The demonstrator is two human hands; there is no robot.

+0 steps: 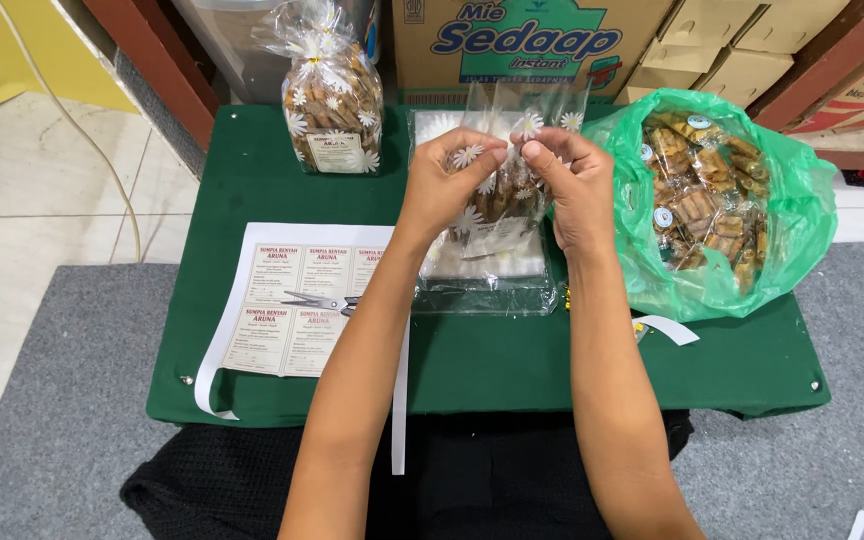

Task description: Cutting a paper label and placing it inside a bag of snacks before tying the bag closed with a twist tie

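Nearest the person, a black cloth (512,480) covers the lap, and both forearms reach forward over a low surface (492,370) draped in green. On its near left lies a white label sheet (292,310) with a pair of scissors (320,300) resting on its right part; a loose paper strip (667,328) lies near the right forearm.

Further in, the left hand (447,185) and the right hand (572,185) meet above the middle of the surface. Each hand pinches, with thumb and fingertips, the upper edge of a clear daisy-printed bag (497,195) partly filled with brown snack sticks. The bag hangs between and just below the two hands, its open top rising above the fingers. Under it lies a flat stack of clear bags (482,275).

To the right, just beside the right hand, a green plastic bag (802,210) lies open, showing small wrapped snack packets (702,205). At the far left stands a filled, tied daisy bag (334,105) with a label. Behind everything, cardboard boxes (532,40) are stacked.
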